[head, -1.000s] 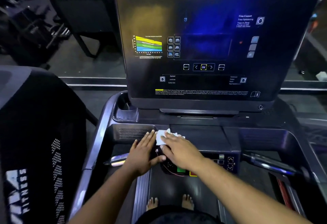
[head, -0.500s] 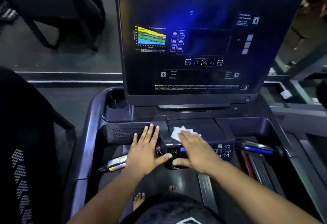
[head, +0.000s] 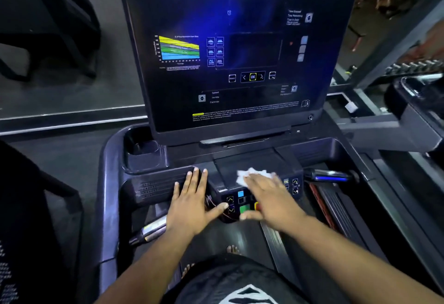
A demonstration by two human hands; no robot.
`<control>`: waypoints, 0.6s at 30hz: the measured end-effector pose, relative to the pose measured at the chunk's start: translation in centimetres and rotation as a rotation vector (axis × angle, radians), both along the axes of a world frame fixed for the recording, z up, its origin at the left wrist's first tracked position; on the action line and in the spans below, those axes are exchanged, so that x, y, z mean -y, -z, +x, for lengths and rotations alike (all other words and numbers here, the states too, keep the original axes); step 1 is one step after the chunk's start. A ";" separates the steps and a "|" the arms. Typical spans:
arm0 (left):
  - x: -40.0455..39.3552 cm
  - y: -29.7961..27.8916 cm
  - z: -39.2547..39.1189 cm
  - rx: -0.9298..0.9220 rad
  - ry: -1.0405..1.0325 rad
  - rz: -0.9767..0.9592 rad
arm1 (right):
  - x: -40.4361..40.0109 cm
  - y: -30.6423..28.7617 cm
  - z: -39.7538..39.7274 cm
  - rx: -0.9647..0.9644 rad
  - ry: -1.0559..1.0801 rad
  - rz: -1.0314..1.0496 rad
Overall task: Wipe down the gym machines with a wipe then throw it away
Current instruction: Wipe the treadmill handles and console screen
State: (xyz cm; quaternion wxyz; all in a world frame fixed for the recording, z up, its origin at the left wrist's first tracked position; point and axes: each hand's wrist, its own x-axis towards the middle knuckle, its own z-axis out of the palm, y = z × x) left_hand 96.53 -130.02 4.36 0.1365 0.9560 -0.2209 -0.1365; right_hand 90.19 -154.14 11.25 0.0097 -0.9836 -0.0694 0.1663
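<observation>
I stand on a dark treadmill with a large console screen [head: 240,51]. A crumpled white wipe [head: 252,174] lies on the flat ledge [head: 252,159] above the control button panel [head: 237,202]. My right hand [head: 269,195] lies flat with straight fingers, pressing the wipe's near edge onto the ledge; the hand is motion-blurred and covers part of the panel. My left hand [head: 192,200] rests flat, fingers spread, on the console's left vented section [head: 158,187], its thumb touching the panel's left side.
A cup holder [head: 141,150] sits left of the screen base. Handle grips stick out at the left [head: 149,230] and right [head: 329,175]. Another dark machine [head: 28,219] stands close on the left, more equipment at far right [head: 413,111]. My bare feet [head: 233,249] are on the belt.
My right hand has slid the wipe rightward along the ledge above the button panel. My left hand stays planted on the left console section. The view has shifted left and down.
</observation>
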 end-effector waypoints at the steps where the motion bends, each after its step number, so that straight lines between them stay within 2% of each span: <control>1: 0.0 -0.1 0.0 0.003 0.001 0.000 | 1.3 -0.1 -0.1 0.006 0.081 -0.102; 3: -0.1 0.0 0.1 0.005 0.004 0.003 | 1.5 -0.3 0.0 0.004 0.213 -0.176; 4: 0.0 0.0 0.1 0.006 0.006 -0.001 | 0.6 -0.2 0.2 0.015 0.203 -0.155; 8: 0.0 0.1 0.1 0.006 0.004 -0.010 | -5.9 0.2 0.6 -0.008 0.017 0.130; 11: -0.1 -0.1 0.4 -0.005 0.017 0.018 | -8.0 0.8 3.3 -0.084 0.028 0.189; 14: -0.1 0.0 0.5 -0.011 -0.007 -0.002 | -7.4 0.8 7.4 -0.217 0.064 0.210; 18: -0.1 0.2 0.1 0.011 -0.001 -0.002 | -4.2 0.8 9.0 -0.289 -0.020 0.152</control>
